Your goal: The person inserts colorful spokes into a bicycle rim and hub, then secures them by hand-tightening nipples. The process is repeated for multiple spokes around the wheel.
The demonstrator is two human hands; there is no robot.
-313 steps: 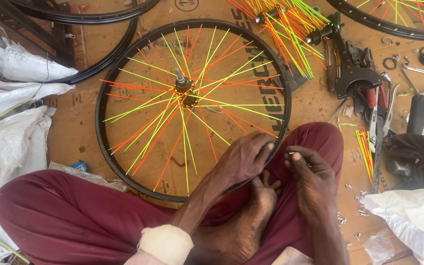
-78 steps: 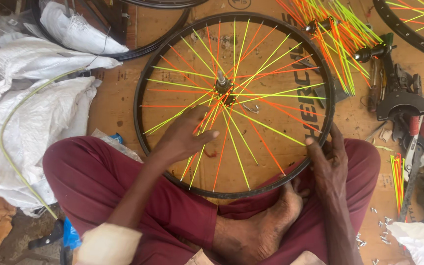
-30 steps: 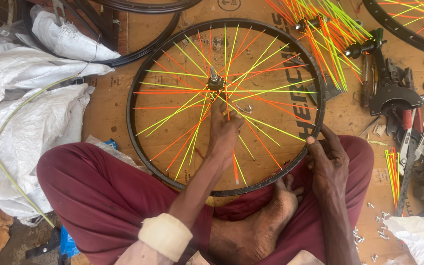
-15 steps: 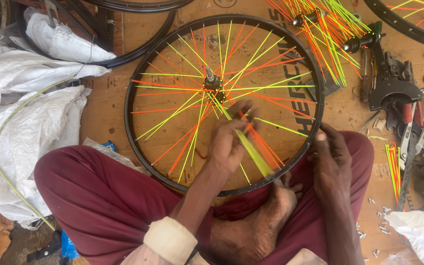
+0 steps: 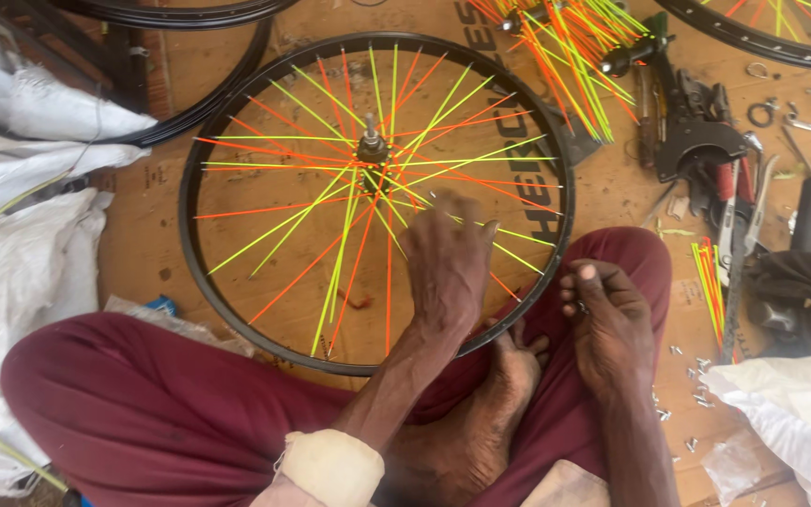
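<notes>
Head view: the left hand (image 5: 448, 263) lies palm down over the wheel (image 5: 375, 197), its fingers (image 5: 443, 221) spread and laid across the spokes (image 5: 330, 244) just below and right of the hub (image 5: 372, 148). Whether the fingertips pinch a spoke cannot be told from here. A pale bandage (image 5: 330, 467) wraps that forearm near the bottom edge.

The right hand (image 5: 607, 319) sits just right of the rim (image 5: 563, 202), apart from the left hand, on the maroon trouser leg (image 5: 603, 253). Its fingers (image 5: 582, 286) are curled inward, tips close together, pinching something too small to make out.

The wheel lies flat on the brown board (image 5: 143, 244), its near edge resting against the person's crossed legs and bare foot (image 5: 509, 376). Its spokes are orange and yellow-green, crossing out from the hub.

Beyond the right fingers, up and to the right, lies a loose bundle of the same coloured spokes (image 5: 574, 42), then dark tools (image 5: 696, 131) and pliers (image 5: 734, 225). Small metal nipples (image 5: 692, 376) are scattered just right of the right wrist, with a few more spokes (image 5: 709, 272) beside them. Left of the left fingers, past the rim, are white sacks (image 5: 21, 253), and above them 2 bare black rims (image 5: 190, 84).
</notes>
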